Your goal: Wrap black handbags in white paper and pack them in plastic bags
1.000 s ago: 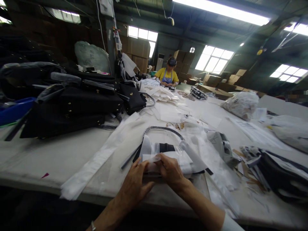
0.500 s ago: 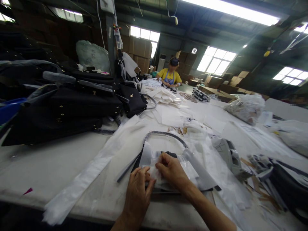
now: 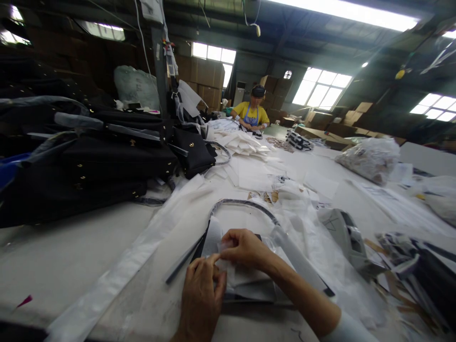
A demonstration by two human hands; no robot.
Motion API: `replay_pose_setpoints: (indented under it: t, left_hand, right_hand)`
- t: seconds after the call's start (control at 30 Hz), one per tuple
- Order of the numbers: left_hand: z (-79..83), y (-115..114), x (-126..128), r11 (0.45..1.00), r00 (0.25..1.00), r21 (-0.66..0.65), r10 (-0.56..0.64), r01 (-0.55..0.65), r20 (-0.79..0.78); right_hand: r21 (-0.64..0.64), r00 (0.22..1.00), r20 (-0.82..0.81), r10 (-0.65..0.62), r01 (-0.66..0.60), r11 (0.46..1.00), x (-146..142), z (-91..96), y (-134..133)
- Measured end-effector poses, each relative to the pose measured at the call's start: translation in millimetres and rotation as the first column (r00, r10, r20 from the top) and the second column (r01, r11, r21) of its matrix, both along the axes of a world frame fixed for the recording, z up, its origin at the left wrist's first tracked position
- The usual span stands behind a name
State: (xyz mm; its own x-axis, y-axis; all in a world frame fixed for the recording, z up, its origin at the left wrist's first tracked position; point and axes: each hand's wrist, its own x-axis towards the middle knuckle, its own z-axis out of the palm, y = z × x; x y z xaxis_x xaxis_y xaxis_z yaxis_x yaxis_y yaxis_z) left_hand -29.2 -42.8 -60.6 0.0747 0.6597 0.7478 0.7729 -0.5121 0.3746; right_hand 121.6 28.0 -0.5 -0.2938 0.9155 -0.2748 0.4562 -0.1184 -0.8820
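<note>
In front of me a black handbag [image 3: 249,299] lies on the table, mostly covered by white wrapping sheets [image 3: 299,259]. Its arched handle [image 3: 245,203] is wrapped in clear film and points away from me. My right hand [image 3: 247,249] is closed, thumb and fingers pinching a thin translucent white sheet [image 3: 223,266] over the bag. Close beside it, my left hand [image 3: 203,289] is curled with its fingertips at the same sheet. The exact hold of the left fingers is partly hidden.
Black handbags [image 3: 117,156] are heaped at the left. A long plastic strip [image 3: 117,275] crosses the table. A grey tape dispenser [image 3: 344,237] stands at the right, near another dark bag [image 3: 427,270]. White sheets [image 3: 245,145] lie farther back, before a person in yellow [image 3: 252,114].
My right hand has moved left with the translucent sheet, closer to my left hand. The left hand has shifted slightly left and down. The view has turned a little.
</note>
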Motion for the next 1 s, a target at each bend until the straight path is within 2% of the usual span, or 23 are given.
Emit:
replay_pose_setpoints:
  t: [0.07, 0.17, 0.27, 0.33, 0.5, 0.6, 0.73, 0.87, 1.0]
  left_hand:
    - [0.2, 0, 0, 1.0, 1.0, 0.005, 0.002, -0.002, -0.008]
    - [0.1, 1, -1, 1.0, 1.0, 0.014, 0.0, 0.0, -0.013]
    - [-0.8, 1, -1, 1.0, 1.0, 0.025, 0.007, -0.006, -0.019]
    - [-1.0, 1, 0, 0.999, 0.999, 0.037, 0.01, -0.009, -0.03]
    - [3.3, 1, -1, 0.994, 0.983, 0.103, -0.017, 0.036, -0.181]
    - [9.4, -1, 0, 0.998, 0.945, 0.06, -0.005, 0.027, -0.328]
    - [11.5, -9, 2, 0.995, 0.937, 0.093, -0.002, 0.037, -0.351]
    - [-2.8, -17, -3, 0.983, 0.874, 0.149, -0.022, 0.108, -0.486]
    - [-19.9, -20, -8, 0.988, 0.842, 0.103, -0.042, 0.115, -0.537]
  right_hand:
    - [0.088, 0.995, 0.081, 0.051, -0.058, 0.994, -1, 1.9, 3]
    - [0.189, 0.966, 0.258, 0.001, -0.052, 0.981, -1, 2.0, 3]
    - [0.328, 0.912, 0.409, -0.027, -0.12, 0.937, 1, -1.8, 0]
    - [0.392, 0.895, 0.447, -0.01, -0.185, 0.901, 1, -4.9, -3]
    - [0.422, 0.839, 0.543, -0.003, -0.27, 0.866, -1, -10.2, -8]
    - [0.45, 0.797, 0.602, -0.052, -0.284, 0.847, -3, -12.5, -10]
    - [0.472, 0.763, 0.638, -0.107, -0.278, 0.836, -4, -14.7, -11]
    - [0.471, 0.735, 0.668, -0.112, -0.302, 0.829, -3, -15.3, -9]
    - [0.483, 0.719, 0.681, -0.138, -0.299, 0.823, -4, -12.3, -7]
